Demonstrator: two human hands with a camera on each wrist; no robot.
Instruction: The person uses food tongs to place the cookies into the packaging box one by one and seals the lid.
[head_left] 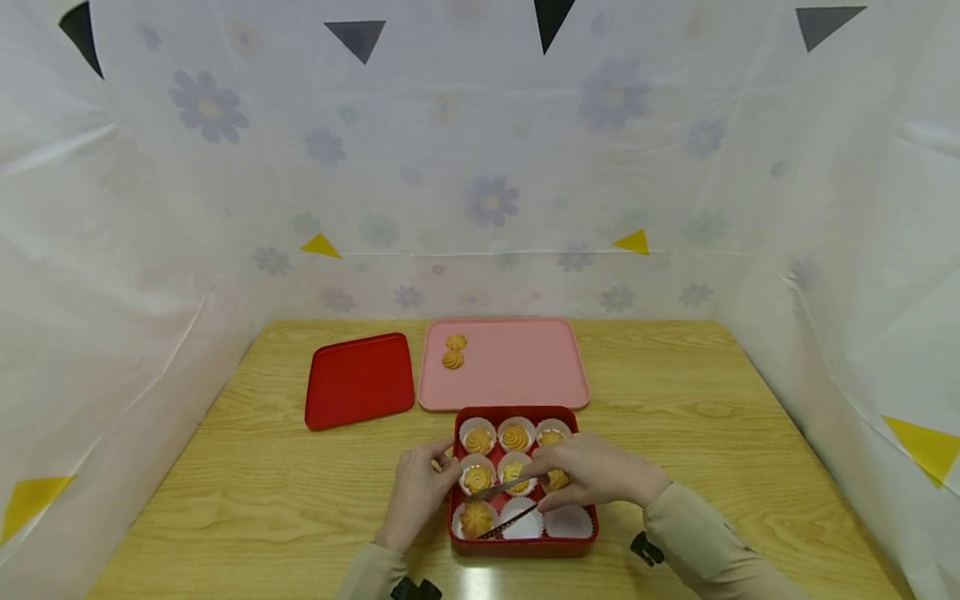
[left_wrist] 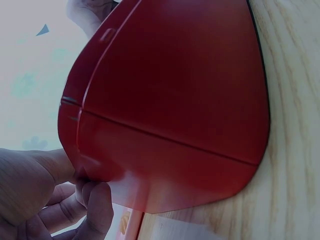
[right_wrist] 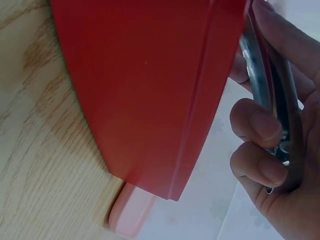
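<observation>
A red box (head_left: 525, 547) stands near the table's front edge, with rows of white paper cups inside. Piped cookies (head_left: 515, 438) sit in most cups; the front middle cup (head_left: 522, 523) and front right cup (head_left: 568, 522) show bare white paper. My left hand (head_left: 418, 492) pinches the box's left rim between thumb and fingers, also seen in the left wrist view. My right hand (head_left: 592, 471) grips metal tongs (right_wrist: 272, 85) over the box. The tong tips lie on either side of a star-shaped cookie (head_left: 476, 518) in the front left cup; whether they touch it I cannot tell.
Behind the box lies a pink tray (head_left: 517, 367) bearing two cookies (head_left: 453, 359) at its left. A red lid-like tray (head_left: 360, 382) rests to the left of it. White flowered sheeting (head_left: 491, 200) encloses the wooden table (head_left: 675, 383) at the back and sides.
</observation>
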